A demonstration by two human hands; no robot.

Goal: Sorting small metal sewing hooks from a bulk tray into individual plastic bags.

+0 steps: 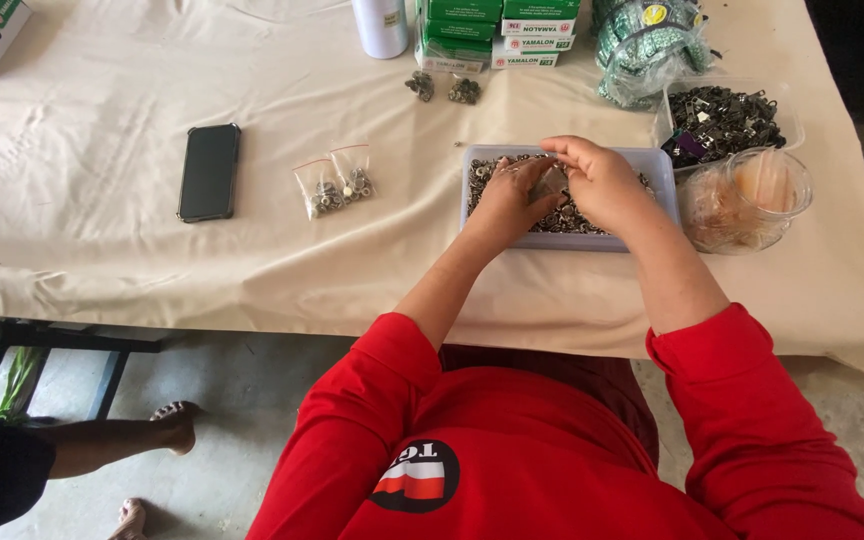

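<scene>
A shallow pale-blue tray filled with small metal rings and eyelets sits on the cream tablecloth. Both hands are over it, in red sleeves. My left hand pinches one side of a small clear plastic bag above the tray's middle. My right hand closes its fingers on the bag's other side, curled over its top. What is inside the bag is hidden by the fingers.
Two small filled bags and a black phone lie to the left. Behind the tray are green boxes, a white cylinder and two little heaps of metal parts. Clear containers stand at the right. Another person's leg shows below the table.
</scene>
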